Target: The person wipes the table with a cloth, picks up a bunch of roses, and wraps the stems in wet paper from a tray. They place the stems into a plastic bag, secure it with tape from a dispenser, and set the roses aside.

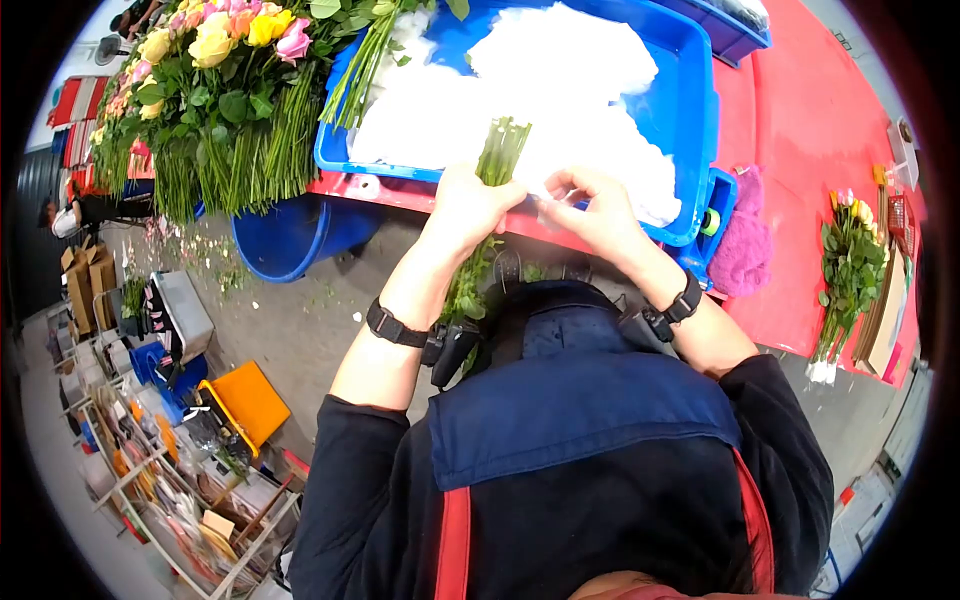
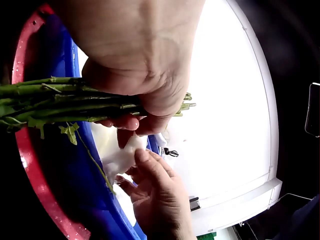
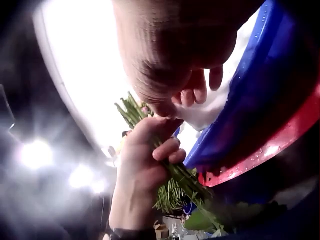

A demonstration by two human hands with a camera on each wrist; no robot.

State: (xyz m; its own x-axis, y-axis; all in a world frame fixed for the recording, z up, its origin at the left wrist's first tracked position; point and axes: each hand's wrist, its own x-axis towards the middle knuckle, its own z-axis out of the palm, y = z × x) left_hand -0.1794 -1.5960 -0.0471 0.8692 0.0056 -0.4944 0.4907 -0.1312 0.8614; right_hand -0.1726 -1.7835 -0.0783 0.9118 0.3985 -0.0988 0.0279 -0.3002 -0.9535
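Observation:
In the head view my left hand [image 1: 472, 212] grips a bunch of green flower stems [image 1: 503, 150], cut ends pointing away from me and leaves hanging below. My right hand [image 1: 605, 215] is just to its right, thumb and fingers pinching a small piece of white cotton wadding [image 2: 122, 159], which looks wet and reaches to the left fingertips. The right wrist view shows the wadding [image 3: 202, 114] stretched beside the stems. Under both hands is the near rim of a blue tray [image 1: 400, 172] heaped with white cotton [image 1: 560, 50]. The flower heads of the held bunch are hidden.
Many roses [image 1: 212, 42] with long stems lie left of the tray. A blue bucket [image 1: 300, 240] stands below them. On the red table [image 1: 800, 110] at right are a pink cloth [image 1: 742, 235] and a wrapped rose bunch [image 1: 850, 260]. An orange bin [image 1: 248, 405] sits lower left.

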